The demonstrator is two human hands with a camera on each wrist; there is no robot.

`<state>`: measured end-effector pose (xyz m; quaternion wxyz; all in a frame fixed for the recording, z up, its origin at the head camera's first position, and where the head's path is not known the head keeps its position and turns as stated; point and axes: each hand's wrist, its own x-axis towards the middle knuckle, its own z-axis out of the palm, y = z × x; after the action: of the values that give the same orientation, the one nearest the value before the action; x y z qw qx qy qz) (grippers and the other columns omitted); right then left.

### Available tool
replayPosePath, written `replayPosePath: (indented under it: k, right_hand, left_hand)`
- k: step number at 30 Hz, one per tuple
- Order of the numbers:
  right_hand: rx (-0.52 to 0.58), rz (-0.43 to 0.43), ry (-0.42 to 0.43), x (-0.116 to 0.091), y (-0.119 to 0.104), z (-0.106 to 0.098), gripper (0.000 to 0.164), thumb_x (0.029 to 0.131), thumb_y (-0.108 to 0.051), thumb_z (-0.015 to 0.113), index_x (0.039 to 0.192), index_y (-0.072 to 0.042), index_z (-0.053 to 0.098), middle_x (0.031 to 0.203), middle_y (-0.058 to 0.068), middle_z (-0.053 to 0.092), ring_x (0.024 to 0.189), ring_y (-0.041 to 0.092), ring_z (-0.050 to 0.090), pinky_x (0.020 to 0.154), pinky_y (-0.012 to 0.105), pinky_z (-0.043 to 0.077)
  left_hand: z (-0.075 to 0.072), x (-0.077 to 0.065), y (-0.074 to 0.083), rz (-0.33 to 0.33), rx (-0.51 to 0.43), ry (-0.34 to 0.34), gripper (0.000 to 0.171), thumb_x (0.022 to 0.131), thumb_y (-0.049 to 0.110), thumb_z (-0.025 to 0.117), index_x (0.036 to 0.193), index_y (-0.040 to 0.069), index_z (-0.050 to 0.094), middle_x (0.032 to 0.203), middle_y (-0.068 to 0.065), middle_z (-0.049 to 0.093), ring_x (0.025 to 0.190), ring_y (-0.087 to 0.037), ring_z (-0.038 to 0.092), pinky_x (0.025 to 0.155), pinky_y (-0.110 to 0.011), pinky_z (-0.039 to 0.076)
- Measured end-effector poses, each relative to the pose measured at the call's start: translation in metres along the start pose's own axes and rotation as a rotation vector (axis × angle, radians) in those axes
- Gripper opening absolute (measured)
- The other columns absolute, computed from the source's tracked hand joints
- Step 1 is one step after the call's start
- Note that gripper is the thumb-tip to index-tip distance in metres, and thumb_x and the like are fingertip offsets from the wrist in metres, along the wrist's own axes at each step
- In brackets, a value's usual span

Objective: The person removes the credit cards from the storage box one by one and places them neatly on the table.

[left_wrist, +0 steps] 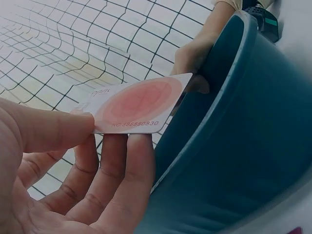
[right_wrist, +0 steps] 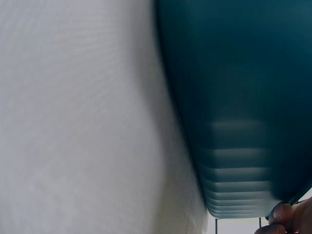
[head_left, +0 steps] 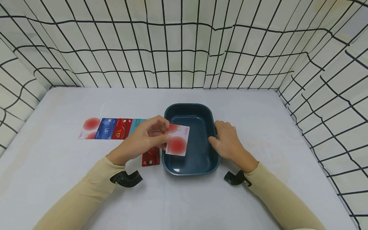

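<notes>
My left hand [head_left: 146,135] pinches a white card [head_left: 177,145] with red circles between thumb and fingers. It holds the card over the left side of a dark blue-green tray [head_left: 191,171]. In the left wrist view, a printed number shows along the edge of this card [left_wrist: 139,105]. At the opposite side, my right hand [head_left: 228,140] grips the tray's right rim, and its fingertips [right_wrist: 282,212] appear at the rim in the right wrist view. Left of the tray lies a red card [head_left: 150,158], partly covered by my left hand.
A row of cards lies on the white table [head_left: 187,204] at the left: a white card with red circles [head_left: 91,124], a blue card [head_left: 105,128], a red card [head_left: 122,128] and a teal card [head_left: 136,124] partly behind my left hand. Black wire mesh [head_left: 181,51] surrounds the table.
</notes>
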<state>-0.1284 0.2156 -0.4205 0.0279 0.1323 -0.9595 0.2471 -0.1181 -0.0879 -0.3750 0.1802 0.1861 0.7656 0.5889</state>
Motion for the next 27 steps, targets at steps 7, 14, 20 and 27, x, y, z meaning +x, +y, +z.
replayPosePath:
  k: [7, 14, 20, 27]
  right_hand:
    - [0.007, -0.002, 0.005, 0.000, 0.001, 0.000, 0.012, 0.082, -0.022, 0.051, 0.084, -0.010, 0.051, 0.079, 0.007, 0.049, 0.076, 0.025, 0.041, 0.071, 0.035, 0.028]
    - [0.003, -0.001, 0.008, 0.000, 0.000, 0.000, 0.011, 0.083, -0.022, 0.052, 0.085, -0.011, 0.052, 0.079, 0.007, 0.049, 0.077, 0.025, 0.041, 0.072, 0.035, 0.028]
    - [-0.005, -0.004, 0.012, -0.001, 0.000, 0.000, 0.012, 0.082, -0.023, 0.052, 0.085, -0.011, 0.052, 0.080, 0.007, 0.050, 0.076, 0.025, 0.041, 0.071, 0.035, 0.028]
    - [-0.027, -0.012, 0.020, 0.000, 0.002, 0.000, 0.012, 0.081, -0.023, 0.052, 0.084, -0.012, 0.051, 0.078, 0.006, 0.050, 0.074, 0.025, 0.040, 0.070, 0.034, 0.028]
  left_hand:
    - [-0.010, -0.009, -0.006, -0.035, -0.001, 0.025, 0.031, 0.098, 0.017, 0.068, 0.124, 0.012, 0.052, 0.123, -0.016, 0.058, 0.112, -0.029, 0.068, 0.083, -0.036, 0.065]
    - [-0.015, -0.016, -0.009, -0.052, 0.004, 0.035, 0.032, 0.098, 0.019, 0.069, 0.123, 0.011, 0.051, 0.127, -0.017, 0.057, 0.112, -0.029, 0.067, 0.084, -0.035, 0.065]
    - [-0.017, -0.023, -0.012, -0.042, -0.001, 0.033, 0.032, 0.097, 0.017, 0.069, 0.123, 0.010, 0.051, 0.124, -0.018, 0.057, 0.113, -0.031, 0.066, 0.081, -0.034, 0.065]
    - [-0.023, -0.032, -0.019, -0.048, 0.019, 0.063, 0.031, 0.098, 0.018, 0.069, 0.122, 0.010, 0.052, 0.119, -0.016, 0.056, 0.113, -0.029, 0.066, 0.081, -0.032, 0.065]
